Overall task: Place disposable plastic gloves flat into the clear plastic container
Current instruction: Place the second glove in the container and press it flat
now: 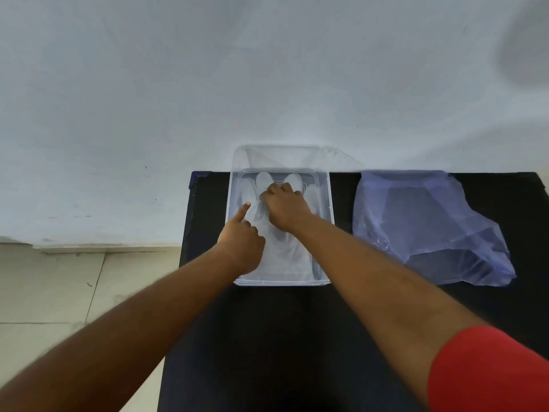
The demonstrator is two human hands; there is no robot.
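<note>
A clear plastic container (326,203) stands on the black table, against the wall. Inside it a translucent disposable glove (285,254) lies flat, its fingers pointing toward the wall. My right hand (286,211) rests knuckles-up on the glove's palm area, fingers curled down onto the plastic. My left hand (242,237) is over the container's left side, index finger stretched out and touching the glove near its thumb, the other fingers curled. Whether either hand pinches the film is hidden.
A crumpled bluish plastic bag (427,230) lies on the black table (267,337) to the right of the container. A pale wall rises just behind. Tiled floor (59,292) shows left of the table edge.
</note>
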